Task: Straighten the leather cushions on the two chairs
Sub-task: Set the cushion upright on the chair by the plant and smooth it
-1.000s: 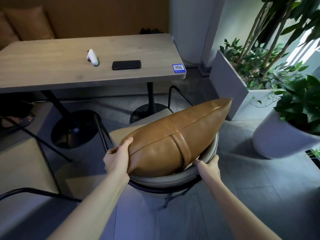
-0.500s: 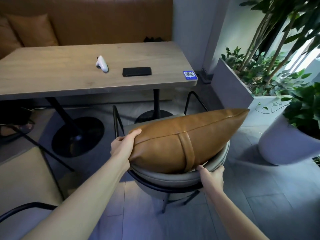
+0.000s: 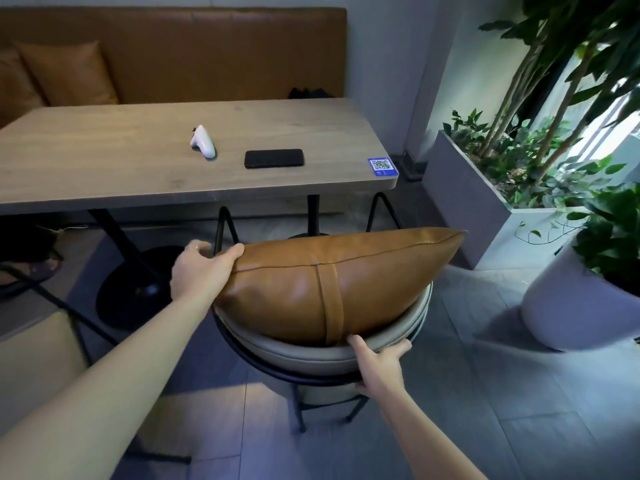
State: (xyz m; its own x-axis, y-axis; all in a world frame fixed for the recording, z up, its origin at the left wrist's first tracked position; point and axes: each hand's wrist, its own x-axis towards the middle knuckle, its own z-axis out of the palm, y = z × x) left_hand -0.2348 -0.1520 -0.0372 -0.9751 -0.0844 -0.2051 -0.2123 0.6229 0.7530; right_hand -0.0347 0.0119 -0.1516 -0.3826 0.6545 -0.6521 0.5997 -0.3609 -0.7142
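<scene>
A tan leather cushion [image 3: 332, 282] with a centre strap stands on edge against the curved grey backrest of a chair [image 3: 311, 355] in front of me. My left hand [image 3: 201, 271] grips the cushion's left corner, thumb on top. My right hand [image 3: 377, 362] rests on the backrest rim under the cushion's lower edge, index finger touching the leather. Part of a second chair [image 3: 31, 344] with a beige seat shows at the lower left; no cushion is visible on it.
A wooden table [image 3: 104, 168] stands just beyond the chair, holding a white controller [image 3: 203, 142], a black phone [image 3: 274, 158] and a QR sticker [image 3: 382, 166]. A brown bench with cushions lines the back wall. Planters [image 3: 485, 209] and a white pot [image 3: 571, 306] stand at the right.
The cushion has turned more level and upright against the backrest. My left hand rose with its left corner. My right hand stayed at the backrest rim; my view lifted toward the bench.
</scene>
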